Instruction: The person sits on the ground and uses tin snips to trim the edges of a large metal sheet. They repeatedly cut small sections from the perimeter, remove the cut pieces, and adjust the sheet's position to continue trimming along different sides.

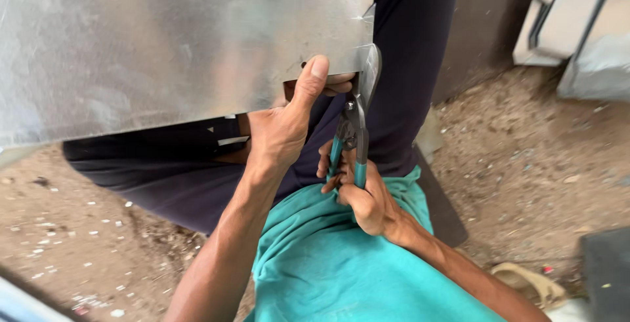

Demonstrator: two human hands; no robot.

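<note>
My right hand (367, 197) clenches the teal-handled snips (353, 132), whose long axis runs straight up from my grip to the sheet metal's (164, 40) lower right corner. My left hand (285, 122), nearer the sheet, pinches its bottom edge just beside the blades.

Silver-grey metal sheet (164, 40), teal-handled snips (351, 141), teal shirt (328, 263).

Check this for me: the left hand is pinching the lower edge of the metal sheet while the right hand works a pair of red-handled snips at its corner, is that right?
Not quite. The snips have teal handles, not red, as the head view shows. The rest holds: the left hand pinches the lower edge of the metal sheet, and the right hand works the snips at its corner.
</note>
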